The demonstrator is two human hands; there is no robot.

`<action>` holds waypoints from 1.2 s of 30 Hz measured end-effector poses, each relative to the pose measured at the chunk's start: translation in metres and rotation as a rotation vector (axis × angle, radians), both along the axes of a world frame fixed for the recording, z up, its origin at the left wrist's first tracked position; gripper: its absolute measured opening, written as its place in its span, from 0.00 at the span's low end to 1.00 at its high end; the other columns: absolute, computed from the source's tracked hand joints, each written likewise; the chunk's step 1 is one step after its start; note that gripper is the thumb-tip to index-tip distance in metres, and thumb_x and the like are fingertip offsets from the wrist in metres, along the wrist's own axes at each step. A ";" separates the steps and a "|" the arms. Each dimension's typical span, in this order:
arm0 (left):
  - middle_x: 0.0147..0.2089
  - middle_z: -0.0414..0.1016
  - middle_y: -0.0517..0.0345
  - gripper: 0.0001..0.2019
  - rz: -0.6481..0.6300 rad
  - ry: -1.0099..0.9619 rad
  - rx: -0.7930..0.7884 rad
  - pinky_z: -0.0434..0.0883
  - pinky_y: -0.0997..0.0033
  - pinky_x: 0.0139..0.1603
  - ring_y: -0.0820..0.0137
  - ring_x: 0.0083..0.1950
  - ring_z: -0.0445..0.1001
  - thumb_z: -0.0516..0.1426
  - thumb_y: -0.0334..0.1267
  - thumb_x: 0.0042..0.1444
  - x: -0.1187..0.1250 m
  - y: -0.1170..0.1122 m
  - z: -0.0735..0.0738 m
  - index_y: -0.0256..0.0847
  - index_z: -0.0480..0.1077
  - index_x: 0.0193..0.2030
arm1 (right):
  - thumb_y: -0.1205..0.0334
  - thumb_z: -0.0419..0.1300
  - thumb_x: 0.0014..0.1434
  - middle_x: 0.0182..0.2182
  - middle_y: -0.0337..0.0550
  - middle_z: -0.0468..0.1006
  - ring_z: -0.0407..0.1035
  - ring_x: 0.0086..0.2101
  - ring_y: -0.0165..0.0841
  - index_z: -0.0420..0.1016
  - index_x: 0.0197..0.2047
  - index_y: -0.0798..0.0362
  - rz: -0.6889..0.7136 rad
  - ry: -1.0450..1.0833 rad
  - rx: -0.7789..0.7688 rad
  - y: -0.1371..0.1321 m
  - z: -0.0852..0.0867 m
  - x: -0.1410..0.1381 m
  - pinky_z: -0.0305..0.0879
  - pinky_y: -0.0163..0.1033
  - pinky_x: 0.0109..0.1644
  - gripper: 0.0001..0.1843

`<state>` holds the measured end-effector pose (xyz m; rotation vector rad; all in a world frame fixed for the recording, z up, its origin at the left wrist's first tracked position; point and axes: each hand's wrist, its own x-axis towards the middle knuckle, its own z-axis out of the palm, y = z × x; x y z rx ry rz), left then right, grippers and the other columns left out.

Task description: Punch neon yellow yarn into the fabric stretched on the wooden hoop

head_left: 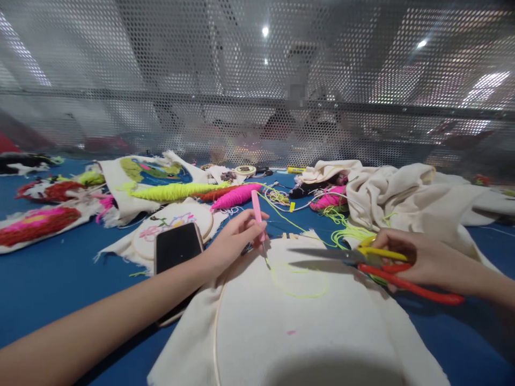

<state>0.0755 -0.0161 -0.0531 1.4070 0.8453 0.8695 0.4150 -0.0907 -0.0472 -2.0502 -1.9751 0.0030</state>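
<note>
My left hand (242,233) is closed around a pink-handled punch needle (257,206), its thin metal tip touching the white cloth. That cloth (322,332) is stretched in a round embroidery hoop (217,327). On it runs a yellow-green yarn outline (301,295), a loop with a short line inside. In my right hand (418,257) is a pair of scissors (350,256) with one yellow and one red handle. Their blades are parted and point left above the cloth, close to the outline. Yellow-green yarn (287,217) trails from behind the needle towards the back.
A phone (177,249) lies left of the hoop, partly on a flower-embroidered hoop (147,230). Behind are yellow yarn (177,191), pink yarn (235,197) and finished pieces (40,225). Crumpled cream cloth (386,198) lies at the right. A perforated metal screen (181,69) closes off the back.
</note>
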 end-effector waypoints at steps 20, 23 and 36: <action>0.25 0.66 0.65 0.08 0.092 0.040 -0.016 0.64 0.75 0.31 0.75 0.29 0.66 0.54 0.38 0.57 0.003 -0.003 0.005 0.39 0.65 0.42 | 0.44 0.54 0.49 0.42 0.52 0.76 0.71 0.38 0.44 0.63 0.45 0.52 -0.208 -0.056 -0.103 0.022 -0.005 0.026 0.63 0.41 0.35 0.25; 0.25 0.66 0.64 0.08 0.100 0.050 -0.027 0.64 0.75 0.31 0.75 0.29 0.66 0.55 0.39 0.56 0.003 -0.003 0.006 0.39 0.65 0.41 | 0.45 0.53 0.52 0.43 0.56 0.75 0.71 0.38 0.45 0.62 0.45 0.54 -0.182 -0.033 -0.128 0.019 -0.001 0.022 0.63 0.42 0.37 0.24; 0.25 0.66 0.65 0.10 0.065 0.066 -0.001 0.64 0.76 0.31 0.75 0.30 0.66 0.55 0.41 0.56 0.002 -0.003 0.005 0.40 0.65 0.43 | 0.44 0.54 0.51 0.43 0.49 0.74 0.69 0.41 0.42 0.63 0.48 0.50 -0.232 0.020 0.079 0.016 0.003 0.021 0.62 0.40 0.40 0.25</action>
